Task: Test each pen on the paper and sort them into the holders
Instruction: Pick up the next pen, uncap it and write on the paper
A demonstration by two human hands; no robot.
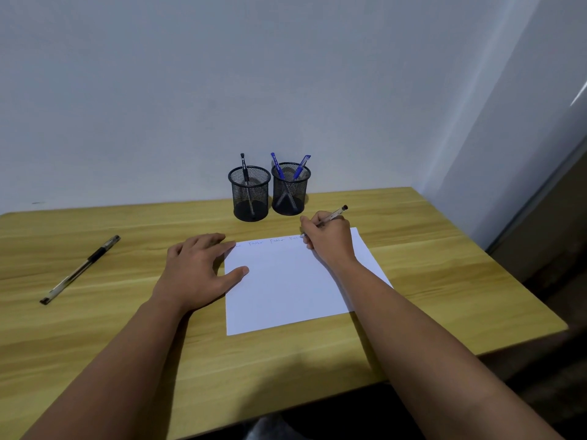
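White paper [286, 281] lies pinned under your flat, spread left hand [197, 268]; right hand [328, 239] pinches the pen [333, 215]. Keep strokes light.

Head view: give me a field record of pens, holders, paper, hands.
left holder: one black pen
right holder: two blue pens
loose pen: lies on desk, far left
paper: faint writing along top edge
left hand: flat, pressing the paper's left edge
right hand: grips pen in use, tip at paper
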